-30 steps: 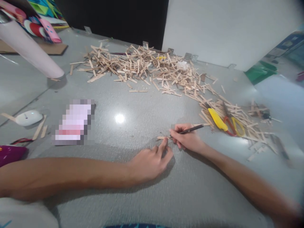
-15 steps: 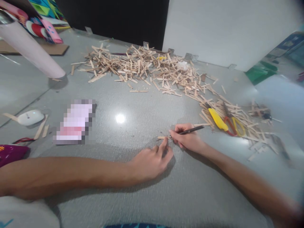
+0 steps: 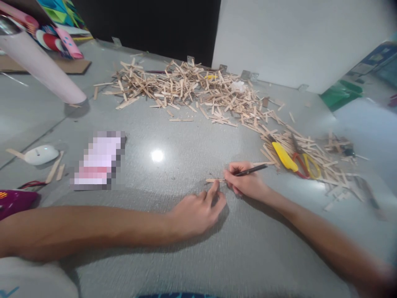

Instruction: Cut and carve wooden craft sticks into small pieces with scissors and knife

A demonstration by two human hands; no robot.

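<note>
A small wooden stick (image 3: 211, 180) lies flat on the grey table. My left hand (image 3: 198, 211) pins it down with a fingertip, its other fingers bent. Just to the right, my right hand (image 3: 243, 180) is closed around a dark pen (image 3: 252, 169) in a writing grip. The pen slants up to the right, and its tip is close to the right end of the stick, too small to see clearly. Nearest beyond my right hand are yellow-handled scissors (image 3: 312, 165) and a yellow-handled tool (image 3: 283, 155), lying on loose sticks.
A long heap of wooden sticks (image 3: 173, 85) stretches across the back and curves down the right side. To the left lie a blurred-out phone (image 3: 99, 161), a white computer mouse (image 3: 41, 155) and a purple object (image 3: 18, 203). A pale pink cylinder (image 3: 46, 68) stands at back left.
My right hand has shifted very slightly to the right with the pen. The left hand keeps its place on the stick. The view has moved a little.
</note>
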